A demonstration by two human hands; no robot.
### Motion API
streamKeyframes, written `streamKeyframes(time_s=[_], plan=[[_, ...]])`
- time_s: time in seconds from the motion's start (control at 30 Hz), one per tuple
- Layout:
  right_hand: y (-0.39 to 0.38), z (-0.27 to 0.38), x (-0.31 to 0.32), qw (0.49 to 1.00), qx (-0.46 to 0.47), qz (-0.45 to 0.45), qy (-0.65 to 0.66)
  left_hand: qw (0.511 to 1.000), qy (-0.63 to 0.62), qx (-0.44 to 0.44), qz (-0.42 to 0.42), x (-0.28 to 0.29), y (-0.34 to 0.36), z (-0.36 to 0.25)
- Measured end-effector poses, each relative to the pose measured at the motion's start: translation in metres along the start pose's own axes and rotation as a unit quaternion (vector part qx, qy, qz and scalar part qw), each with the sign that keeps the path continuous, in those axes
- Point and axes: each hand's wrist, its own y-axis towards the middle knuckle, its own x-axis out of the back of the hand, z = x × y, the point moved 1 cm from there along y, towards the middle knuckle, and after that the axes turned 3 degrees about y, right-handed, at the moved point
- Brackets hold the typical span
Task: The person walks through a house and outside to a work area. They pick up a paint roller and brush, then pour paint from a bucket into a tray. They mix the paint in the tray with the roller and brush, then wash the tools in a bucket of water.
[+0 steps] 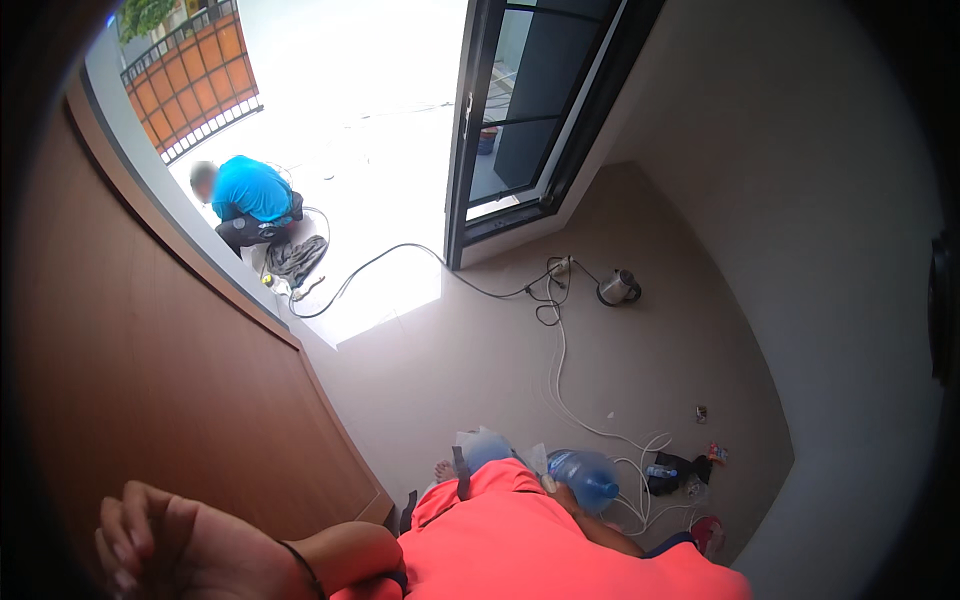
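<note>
At the lower left, my left hand [190,545] shows its palm with fingers loosely curled and apart from anything to hold. My right hand [560,500], partly behind my bright coral top [540,550], grips something small and pale that I cannot make out, beside a large blue water jug [590,480] lying on the floor. A second blue plastic container [485,447] with clear plastic around it sits by my foot [445,470], partly hidden by my top.
A wooden panel [170,350] runs along the left. Outside the open doorway, a person in blue [250,190] crouches beside grey cloth [295,260]. Cables [560,350] cross the floor near a kettle [618,288]. A dark bag [670,475] and small items lie at the right.
</note>
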Motion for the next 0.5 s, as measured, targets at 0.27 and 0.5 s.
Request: streamKeyframes(time_s=[0.27,0.5], plan=[[0.114,0.079,-0.024,0.993,-0.029,0.02,-0.11,0.945,-0.152,0.249,0.15,0.021,0.023,0.204],[0.256,0.339,0.023,0.985,-0.011,0.173,0.026,0.966,-0.096,0.121,0.209,0.083,0.12,0.312]])
